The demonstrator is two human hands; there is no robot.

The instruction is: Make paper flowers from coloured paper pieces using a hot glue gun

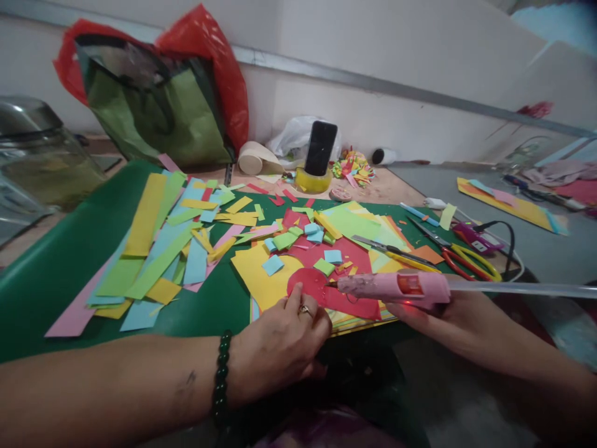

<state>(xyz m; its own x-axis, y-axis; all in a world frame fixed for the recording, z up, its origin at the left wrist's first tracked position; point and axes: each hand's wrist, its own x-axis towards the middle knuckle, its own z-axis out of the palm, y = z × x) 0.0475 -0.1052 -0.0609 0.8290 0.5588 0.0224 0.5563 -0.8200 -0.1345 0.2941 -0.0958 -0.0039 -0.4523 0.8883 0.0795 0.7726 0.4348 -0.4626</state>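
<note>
In my right hand [433, 317] is a pink glue gun [387, 286] with a clear glue stick [522, 287] sticking out of its back and a small red light lit. Its nozzle points left and meets, or hovers just over, a rounded red paper cutout [305, 280]; which of the two I cannot tell. My left hand [289, 326] holds that cutout at its near edge, index finger on top, the other fingers curled. Beneath lies a larger red paper piece [357, 249] on a stack of yellow and other coloured sheets [256, 267]. Small green and blue paper squares [273, 265] are scattered there.
Coloured paper strips [153, 255] cover the green mat's left side. Right of the stack lie a utility knife [396, 252], scissors [461, 252] and a purple device [476, 236] with a cable. Behind stand a phone [321, 148] on a tape roll [312, 180], a green bag [153, 118] and a jar [37, 155].
</note>
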